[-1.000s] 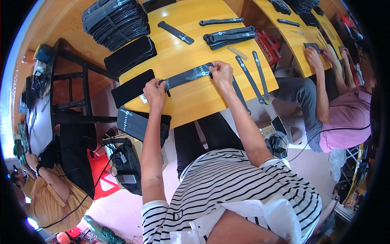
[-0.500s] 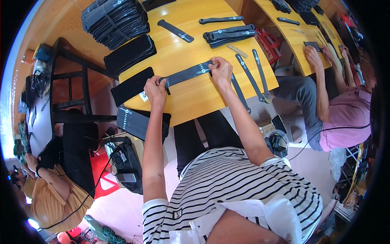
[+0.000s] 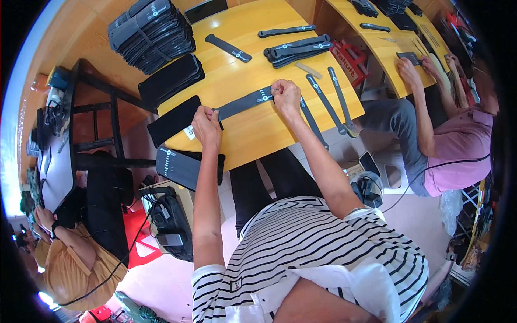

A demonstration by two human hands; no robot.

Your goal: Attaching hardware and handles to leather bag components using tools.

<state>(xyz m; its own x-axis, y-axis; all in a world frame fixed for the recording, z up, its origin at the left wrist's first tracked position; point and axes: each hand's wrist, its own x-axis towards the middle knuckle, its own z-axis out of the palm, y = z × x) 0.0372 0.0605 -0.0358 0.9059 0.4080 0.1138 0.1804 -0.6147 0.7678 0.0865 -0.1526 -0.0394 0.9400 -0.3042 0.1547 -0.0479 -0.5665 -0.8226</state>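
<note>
A wide, flat dark grey strap with white print is stretched across the yellow table in front of me. My left hand pinches its left end between thumb and fingers, close to the table's left edge. The right end is gripped by my right hand, whose curled fingers hide that tip. Left of my left hand lies a black padded piece with a white label beside it. Three narrow grey straps, one of them a long strap, lie to the right of my right hand.
Tall bundled grey straps and a black stack stand at the far left. More straps lie at the back right. A printed grey stack sits below the table's left edge. Co-workers sit on both sides; a red crate stands between tables.
The view has shifted slightly. My right hand's fingers have curled further over the strap's right end. Both hands still hold the strap.
</note>
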